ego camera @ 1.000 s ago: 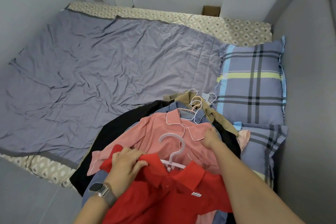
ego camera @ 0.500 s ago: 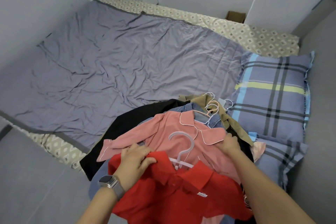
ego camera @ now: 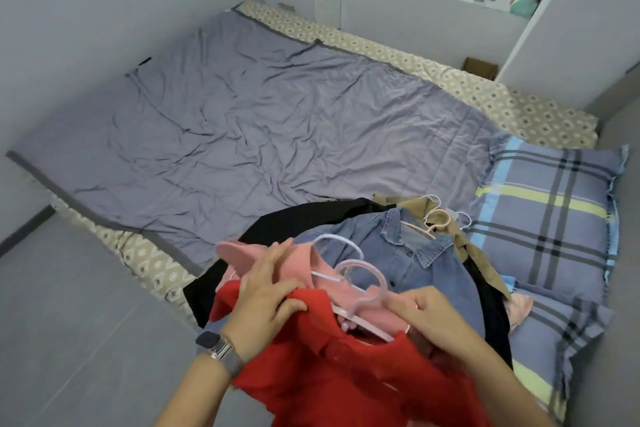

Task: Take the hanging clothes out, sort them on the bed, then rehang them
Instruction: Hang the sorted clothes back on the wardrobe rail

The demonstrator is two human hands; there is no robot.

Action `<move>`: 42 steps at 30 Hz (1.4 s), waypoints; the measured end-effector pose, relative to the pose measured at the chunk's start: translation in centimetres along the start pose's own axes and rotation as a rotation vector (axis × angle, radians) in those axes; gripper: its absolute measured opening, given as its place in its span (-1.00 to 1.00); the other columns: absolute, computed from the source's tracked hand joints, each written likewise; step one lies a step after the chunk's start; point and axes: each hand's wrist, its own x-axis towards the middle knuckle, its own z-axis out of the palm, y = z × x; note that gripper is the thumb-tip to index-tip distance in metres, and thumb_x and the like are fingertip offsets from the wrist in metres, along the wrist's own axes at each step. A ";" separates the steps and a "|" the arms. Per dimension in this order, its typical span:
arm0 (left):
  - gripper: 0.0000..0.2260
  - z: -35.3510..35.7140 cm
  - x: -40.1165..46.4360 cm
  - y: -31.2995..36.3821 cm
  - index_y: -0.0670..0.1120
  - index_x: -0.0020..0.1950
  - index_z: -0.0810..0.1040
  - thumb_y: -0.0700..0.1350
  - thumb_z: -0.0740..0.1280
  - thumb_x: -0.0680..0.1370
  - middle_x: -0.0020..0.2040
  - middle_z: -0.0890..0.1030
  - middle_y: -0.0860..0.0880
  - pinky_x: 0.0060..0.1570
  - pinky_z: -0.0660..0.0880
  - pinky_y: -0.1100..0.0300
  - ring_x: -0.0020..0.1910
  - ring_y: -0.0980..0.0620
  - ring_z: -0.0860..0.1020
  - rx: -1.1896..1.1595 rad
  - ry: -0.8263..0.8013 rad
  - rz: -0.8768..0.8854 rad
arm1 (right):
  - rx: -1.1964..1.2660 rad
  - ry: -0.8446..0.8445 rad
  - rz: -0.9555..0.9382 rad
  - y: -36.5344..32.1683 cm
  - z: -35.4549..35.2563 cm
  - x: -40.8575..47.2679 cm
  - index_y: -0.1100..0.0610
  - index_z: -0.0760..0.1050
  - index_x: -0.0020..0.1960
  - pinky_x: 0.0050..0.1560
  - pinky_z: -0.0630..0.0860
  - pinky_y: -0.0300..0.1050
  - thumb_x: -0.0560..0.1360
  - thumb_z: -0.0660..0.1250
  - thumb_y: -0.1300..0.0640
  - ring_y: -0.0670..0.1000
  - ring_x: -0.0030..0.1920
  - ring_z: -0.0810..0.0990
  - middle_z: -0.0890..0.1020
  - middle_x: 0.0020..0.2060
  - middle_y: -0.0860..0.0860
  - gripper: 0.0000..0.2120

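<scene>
The left hand (ego camera: 268,291) grips the collar of 1 red shirt (ego camera: 346,374), fingers also lying on 1 pink shirt (ego camera: 298,263) just behind it. The right hand (ego camera: 429,315) curls around the shoulder of a pale pink hanger (ego camera: 363,291) on the red shirt. Beyond lie 1 denim shirt (ego camera: 391,246), 1 black garment (ego camera: 311,218) and 1 tan garment (ego camera: 440,215), all piled at the bed's (ego camera: 242,135) near edge by the 2 plaid pillows (ego camera: 547,218) at its right end.
</scene>
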 end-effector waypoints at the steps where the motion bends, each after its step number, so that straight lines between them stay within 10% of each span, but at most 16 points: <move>1: -0.79 -1.5 -0.9 -0.3 0.17 -0.09 0.50 0.25 0.19 0.46 0.44 0.28 0.05 0.18 0.20 0.00 0.44 0.03 0.14 0.054 0.034 0.034 | 0.049 -0.043 -0.010 -1.8 1.2 -1.3 0.18 0.23 -0.46 -0.53 0.07 -0.20 0.33 0.36 -0.32 -0.06 -0.58 0.22 0.25 -0.61 -0.01 -0.39; 5: -0.77 -8.5 -5.9 -2.0 0.21 -0.05 0.50 0.26 0.14 0.47 0.12 0.50 0.20 0.06 0.14 0.07 0.21 0.18 0.32 0.084 0.136 0.006 | 0.003 -0.249 -0.073 -7.7 6.6 -3.8 0.42 0.47 -0.24 -0.51 0.17 -0.23 0.21 0.40 -0.39 -0.09 -0.54 0.33 0.41 -0.55 -0.04 -0.21; 10: -0.82 -17.6 -16.2 -7.9 0.22 -0.02 0.47 0.18 0.20 0.42 0.03 0.49 0.23 0.00 0.10 0.17 0.10 0.21 0.35 0.035 0.276 -0.163 | -0.333 -0.470 -0.241 -17.3 17.4 -5.4 0.01 0.52 0.17 0.17 0.49 0.08 0.14 0.52 -0.32 -0.07 0.08 0.59 0.63 0.04 -0.04 -0.29; 17: -0.84 -30.7 -35.1 -14.8 0.20 -0.04 0.49 0.13 0.18 0.44 0.06 0.46 0.22 0.05 0.14 0.16 0.13 0.20 0.36 0.189 0.599 -0.446 | -0.342 -0.728 -0.481 -27.0 39.6 -8.9 -0.19 0.48 0.26 0.28 0.46 -0.14 0.37 0.38 0.16 -0.10 0.18 0.57 0.63 0.13 -0.19 -0.49; 21: -0.84 -33.8 -45.5 -15.0 0.14 -0.01 0.51 0.01 0.36 0.43 0.09 0.42 0.12 0.23 0.24 0.17 0.13 0.14 0.36 0.123 1.147 -0.868 | -0.330 -0.856 -0.575 -29.3 52.3 -12.9 -0.26 0.47 0.25 0.27 0.46 -0.11 0.35 0.33 0.15 -0.13 0.13 0.60 0.65 0.09 -0.16 -0.47; 24: -0.92 -32.5 -51.3 -13.3 0.03 -0.16 0.50 -0.13 0.37 0.49 -0.19 0.56 0.13 -0.03 0.48 0.11 -0.13 0.10 0.53 -0.120 1.454 -1.156 | -0.350 -0.935 -0.591 -29.8 60.0 -15.9 -0.17 0.58 0.10 0.02 0.55 -0.11 0.31 0.34 0.13 -0.13 -0.12 0.60 0.70 -0.07 -0.01 -0.60; 27: -0.88 -30.8 -54.8 -11.0 -0.08 -0.19 0.51 -0.19 0.28 0.55 -0.40 0.60 0.12 -0.31 0.46 0.28 -0.35 0.17 0.51 -0.592 1.594 -1.181 | -0.382 -1.043 -0.632 -29.8 66.1 -18.7 -0.15 0.58 -0.11 -0.28 0.48 -0.40 0.33 0.42 0.23 -0.23 -0.29 0.60 0.69 -0.28 -0.17 -0.71; 31: -0.91 -31.1 -59.1 -10.1 -0.12 -0.06 0.55 -0.13 0.28 0.55 -0.23 0.66 -0.01 -0.15 0.54 0.22 -0.22 0.18 0.59 -0.785 1.875 -1.233 | -0.433 -1.199 -0.670 -29.0 72.9 -21.9 -0.15 0.51 -0.13 -0.38 0.43 -0.46 0.27 0.46 0.21 -0.30 -0.37 0.58 0.66 -0.34 -0.17 -0.68; 36: -0.90 -32.1 -63.0 -11.2 -0.15 -0.11 0.60 -0.12 0.35 0.51 -0.22 0.66 -0.05 0.00 0.52 0.11 -0.19 0.10 0.60 -0.592 2.068 -1.387 | -0.513 -1.392 -0.752 -28.0 80.5 -24.6 -0.21 0.49 -0.05 -0.30 0.48 -0.39 0.30 0.42 0.29 -0.20 -0.26 0.62 0.66 -0.24 -0.19 -0.57; 42: -0.79 -34.0 -67.9 -12.1 -0.24 -0.26 0.50 -0.16 0.30 0.53 -0.38 0.50 0.00 -0.28 0.37 0.31 -0.35 0.15 0.43 -0.468 2.217 -1.497 | -0.580 -1.668 -0.802 -27.4 87.5 -28.0 -0.16 0.50 0.05 -0.24 0.49 -0.40 0.26 0.48 0.20 -0.21 -0.17 0.63 0.66 -0.16 -0.11 -0.55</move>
